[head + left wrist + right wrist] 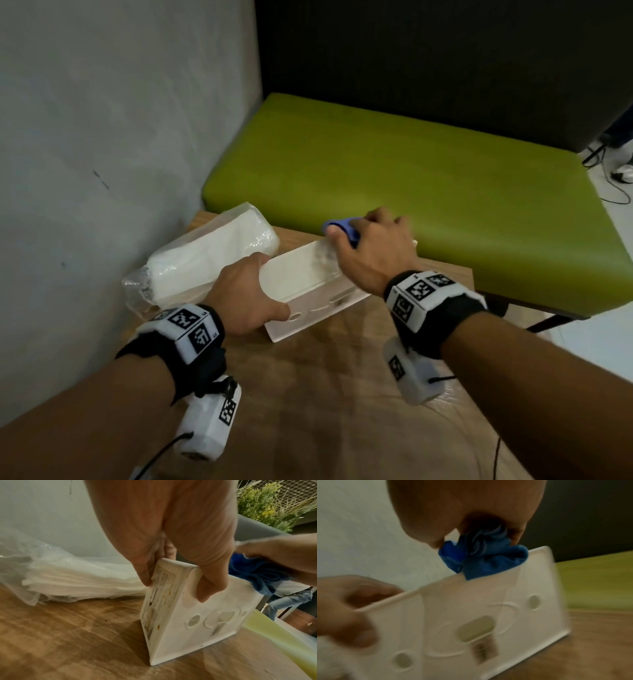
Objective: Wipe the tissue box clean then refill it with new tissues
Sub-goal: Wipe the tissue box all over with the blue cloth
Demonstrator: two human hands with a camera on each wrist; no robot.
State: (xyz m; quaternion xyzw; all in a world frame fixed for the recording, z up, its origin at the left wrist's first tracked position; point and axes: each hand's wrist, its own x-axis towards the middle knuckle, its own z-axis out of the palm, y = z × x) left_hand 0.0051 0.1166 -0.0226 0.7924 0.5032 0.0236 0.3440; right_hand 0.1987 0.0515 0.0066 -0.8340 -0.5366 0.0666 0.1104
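Note:
A white plastic tissue box (301, 281) (197, 615) (471, 622) stands on its side on the wooden table (342, 394), its face with round holes and an oval slot turned toward me. My left hand (250, 298) (171, 540) grips its near end, thumb on the holed face and fingers behind. My right hand (373, 253) (462, 513) holds a bunched blue cloth (344, 228) (257, 574) (481, 555) against the box's far upper edge. A clear plastic pack of white tissues (209, 260) (77, 580) lies just left of the box.
A grey wall (102, 137) borders the table on the left. A green cushioned bench (411, 178) with a dark back runs along the table's far edge. Cables lie on the floor (609, 185) at far right. Another person's legs (288, 601) show in the left wrist view.

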